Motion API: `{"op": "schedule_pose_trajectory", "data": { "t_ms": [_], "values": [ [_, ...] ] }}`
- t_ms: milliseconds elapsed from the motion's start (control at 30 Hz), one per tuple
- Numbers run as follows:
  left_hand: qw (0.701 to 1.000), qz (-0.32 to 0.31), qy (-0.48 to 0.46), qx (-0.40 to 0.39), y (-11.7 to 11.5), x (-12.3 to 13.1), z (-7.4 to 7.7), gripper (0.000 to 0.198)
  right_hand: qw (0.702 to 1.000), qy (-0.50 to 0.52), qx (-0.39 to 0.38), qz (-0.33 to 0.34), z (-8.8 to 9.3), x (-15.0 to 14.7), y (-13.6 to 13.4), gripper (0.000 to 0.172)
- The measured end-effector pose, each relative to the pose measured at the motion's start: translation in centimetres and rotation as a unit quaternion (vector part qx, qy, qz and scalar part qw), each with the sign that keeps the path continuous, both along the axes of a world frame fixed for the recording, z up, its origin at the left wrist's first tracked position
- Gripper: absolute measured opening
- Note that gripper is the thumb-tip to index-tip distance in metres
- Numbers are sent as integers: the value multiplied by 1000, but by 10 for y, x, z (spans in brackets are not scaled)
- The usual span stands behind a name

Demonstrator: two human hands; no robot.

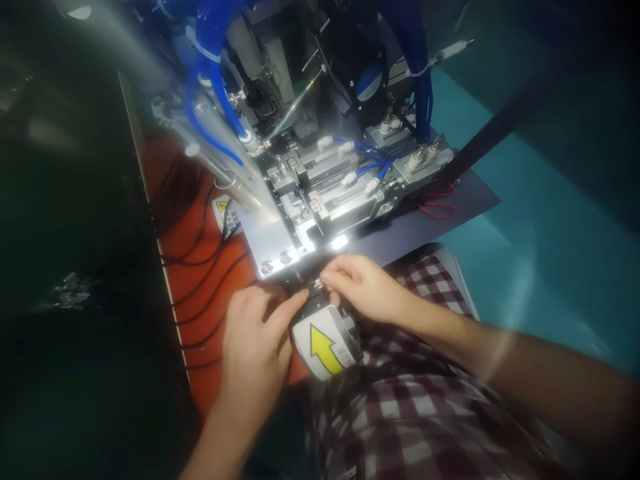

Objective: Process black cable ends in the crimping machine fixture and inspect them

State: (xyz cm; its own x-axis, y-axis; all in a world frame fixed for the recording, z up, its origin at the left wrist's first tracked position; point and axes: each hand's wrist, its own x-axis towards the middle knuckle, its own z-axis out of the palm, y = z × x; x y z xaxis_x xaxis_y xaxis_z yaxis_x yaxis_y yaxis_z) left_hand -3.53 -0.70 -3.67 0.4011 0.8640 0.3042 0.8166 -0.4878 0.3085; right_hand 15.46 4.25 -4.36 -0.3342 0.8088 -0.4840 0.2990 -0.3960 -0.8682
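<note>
My left hand [257, 327] rests at the left side of a small dark fixture [316, 301] at the machine's front, its thumb reaching to the fixture's top. From the right, my right hand [363, 285] pinches over the same spot, thumb and forefinger together. A tiny shiny piece [317, 284] shows at those fingertips, too small to name. Below the fingers sits a rounded white cover [323, 343] with a yellow arrow. Just beyond the hands is a bright metal plate [273, 247] with screws. The left fingertips are partly hidden behind the hand.
A machine with metal cylinders [345, 200] and thick blue air tubes [213, 40] stands ahead. Black cables [200, 263] run over the orange-red surface [200, 367] at left. Small metal pieces [73, 291] lie further left. Checkered cloth [415, 407] is near my body.
</note>
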Motion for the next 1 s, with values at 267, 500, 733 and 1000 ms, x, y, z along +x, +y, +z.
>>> {"op": "schedule_pose_trajectory", "data": {
  "t_ms": [267, 500, 733, 1000],
  "values": [
    [999, -2, -30, -25, 1, -2, -3, 35, 986, 113, -104, -60, -4, 3, 3, 25],
    [999, -29, -20, -34, 6, -3, -3, 35, 996, 79, 9, -35, -16, 4, -6, 35],
    [998, -48, 10, -27, 8, -2, -1, 36, 995, 70, 64, -24, -12, 7, -8, 24],
    [998, -43, 7, -37, 7, -3, 0, 36, 995, 83, 30, -54, -15, 2, -8, 13]
  ]
}}
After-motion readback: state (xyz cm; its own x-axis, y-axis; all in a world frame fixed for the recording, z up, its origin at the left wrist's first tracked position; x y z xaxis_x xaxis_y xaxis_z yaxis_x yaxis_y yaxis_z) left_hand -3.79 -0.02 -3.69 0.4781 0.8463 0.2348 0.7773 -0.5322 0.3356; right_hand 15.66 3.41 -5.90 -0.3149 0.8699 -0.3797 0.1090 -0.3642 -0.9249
